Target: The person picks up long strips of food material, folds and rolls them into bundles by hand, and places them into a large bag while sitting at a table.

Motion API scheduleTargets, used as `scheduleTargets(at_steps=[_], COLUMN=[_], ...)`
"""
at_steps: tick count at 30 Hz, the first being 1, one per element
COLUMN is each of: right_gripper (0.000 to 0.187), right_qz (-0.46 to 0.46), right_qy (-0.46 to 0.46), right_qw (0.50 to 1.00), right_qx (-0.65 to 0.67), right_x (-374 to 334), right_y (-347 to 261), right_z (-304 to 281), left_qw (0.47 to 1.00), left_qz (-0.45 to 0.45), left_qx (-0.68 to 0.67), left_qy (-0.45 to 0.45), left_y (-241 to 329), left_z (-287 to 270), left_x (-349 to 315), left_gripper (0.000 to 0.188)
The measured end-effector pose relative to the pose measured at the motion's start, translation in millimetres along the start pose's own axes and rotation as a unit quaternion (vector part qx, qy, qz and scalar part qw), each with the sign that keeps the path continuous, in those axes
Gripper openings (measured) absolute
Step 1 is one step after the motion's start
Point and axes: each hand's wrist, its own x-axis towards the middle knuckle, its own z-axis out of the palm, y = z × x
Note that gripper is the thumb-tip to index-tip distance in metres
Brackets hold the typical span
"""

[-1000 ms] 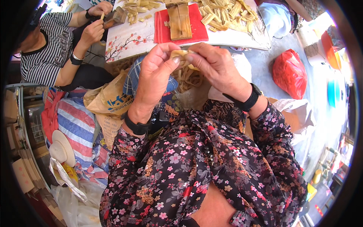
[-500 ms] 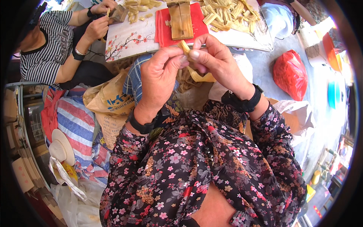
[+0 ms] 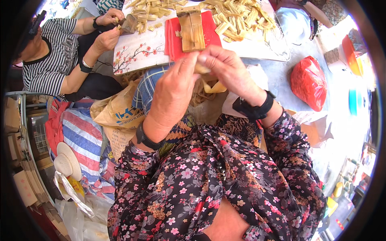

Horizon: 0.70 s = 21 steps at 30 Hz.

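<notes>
Just in front of the table's near edge, both hands work on one pale yellow, fibrous dried strip (image 3: 216, 87). My left hand (image 3: 173, 86) is closed, its thumb and fingers pinching the upper part. Closed too, my right hand (image 3: 230, 71) pinches the strip beside it, fingertips touching or nearly touching the left ones. Much of the held part is covered by the fingers and blurred. The strip's loose end hangs below the right hand. Beyond the fingertips, a wooden block with a slit down its middle (image 3: 191, 30) lies on a red cloth (image 3: 211, 26).
The white table (image 3: 132, 60) with painted blossoms carries piles of similar strips (image 3: 241, 20). At the left a person in a striped shirt (image 3: 54, 56) handles a small piece near another block. A red plastic bag (image 3: 309, 82) sits on the floor at right; a woven striped sack (image 3: 82, 132) lies left.
My hands have drawn closer together and their fingers now cover more of the strip. The whole view has shifted slightly, with the table appearing lower.
</notes>
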Motion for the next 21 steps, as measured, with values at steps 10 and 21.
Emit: scheduleTargets(at_steps=[10, 21], right_gripper=[0.019, 0.024], right_qz=[0.012, 0.0], right_qy=[-0.082, 0.082], right_qw=[0.973, 0.97], right_qx=[-0.215, -0.227], right_x=[-9.8, 33.9], right_y=[-9.1, -7.6], right_z=[3.7, -22.8], left_qw=[0.972, 0.808], left_qz=[0.175, -0.165], left_qx=[0.148, -0.562], left_qy=[0.042, -0.064], left_y=[-45.9, -73.4], left_z=[4.9, 12.5], left_x=[13.5, 40.5], left_gripper=[0.017, 0.02])
